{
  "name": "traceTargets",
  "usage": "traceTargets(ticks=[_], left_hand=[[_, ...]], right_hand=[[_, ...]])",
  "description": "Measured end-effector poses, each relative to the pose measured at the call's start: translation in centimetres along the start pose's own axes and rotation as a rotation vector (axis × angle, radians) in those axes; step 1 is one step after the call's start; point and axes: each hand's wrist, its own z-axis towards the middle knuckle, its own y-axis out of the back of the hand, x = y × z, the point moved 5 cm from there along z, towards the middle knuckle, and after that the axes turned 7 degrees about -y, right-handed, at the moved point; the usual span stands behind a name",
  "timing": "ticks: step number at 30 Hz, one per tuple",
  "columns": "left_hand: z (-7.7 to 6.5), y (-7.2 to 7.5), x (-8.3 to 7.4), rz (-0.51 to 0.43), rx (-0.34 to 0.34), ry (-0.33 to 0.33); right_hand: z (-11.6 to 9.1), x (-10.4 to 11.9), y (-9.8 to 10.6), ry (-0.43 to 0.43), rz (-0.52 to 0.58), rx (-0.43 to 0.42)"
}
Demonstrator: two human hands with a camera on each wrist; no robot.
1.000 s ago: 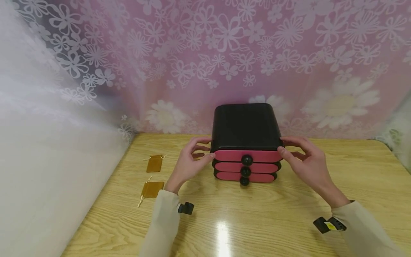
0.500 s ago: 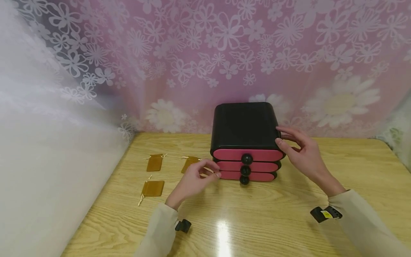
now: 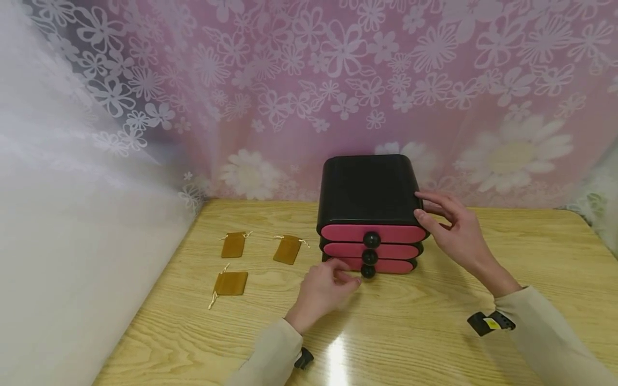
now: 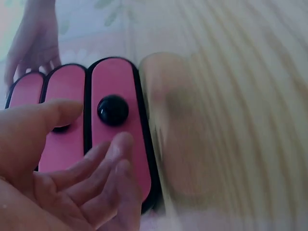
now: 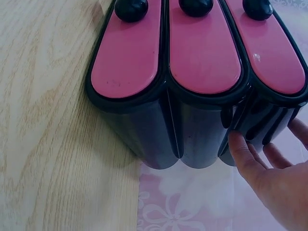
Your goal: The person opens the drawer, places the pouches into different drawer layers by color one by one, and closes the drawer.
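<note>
A small black chest of drawers (image 3: 369, 187) with three pink drawer fronts stands toward the back of the table. Each front carries a round black knob. My left hand (image 3: 325, 292) is low before the bottom drawer (image 3: 398, 266), close to its knob (image 4: 113, 110). In the left wrist view thumb and fingers are spread apart, and the fingertips stop just short of that knob. My right hand (image 3: 456, 238) rests its fingers against the chest's right side, near the top; the right wrist view shows the thumb (image 5: 237, 139) touching the black side wall.
Three brown drawstring pouches lie on the wooden table (image 3: 410, 332) left of the chest: one pouch (image 3: 287, 249) nearer it, another pouch (image 3: 234, 245) farther left, and a third pouch (image 3: 231, 283) in front. A flowered curtain (image 3: 299, 107) hangs behind.
My left hand has come away from the chest's left side, moving down and right to the bottom knob, uncovering the nearer pouch. My right hand has shifted slightly back along the right side.
</note>
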Motion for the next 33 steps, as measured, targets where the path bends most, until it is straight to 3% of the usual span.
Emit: traceTargets(ticks=[5,12,19,27,33], left_hand=[[0.3,-1.1,-0.4,0.103,-0.036,0.018],[0.8,-2.2,-0.2,0.028,-0.047,0.002],[1.5,-2.6,-0.4,0.061,-0.069,-0.027],[2.0,-2.6,-0.5,0.078,-0.127,0.006],[1.8,-2.6,-0.4,0.087,-0.12,0.003]], right_hand=[[0.0,0.0,0.0,-0.003,-0.016,0.004],[0.0,0.1,-0.1,-0.008,-0.018,0.006],[-0.1,0.2,-0.1,-0.022,-0.026,0.007],[-0.1,0.3,-0.1,-0.027,-0.046,0.009],[-0.1,0.3,-0.2,-0.031,-0.052,0.014]])
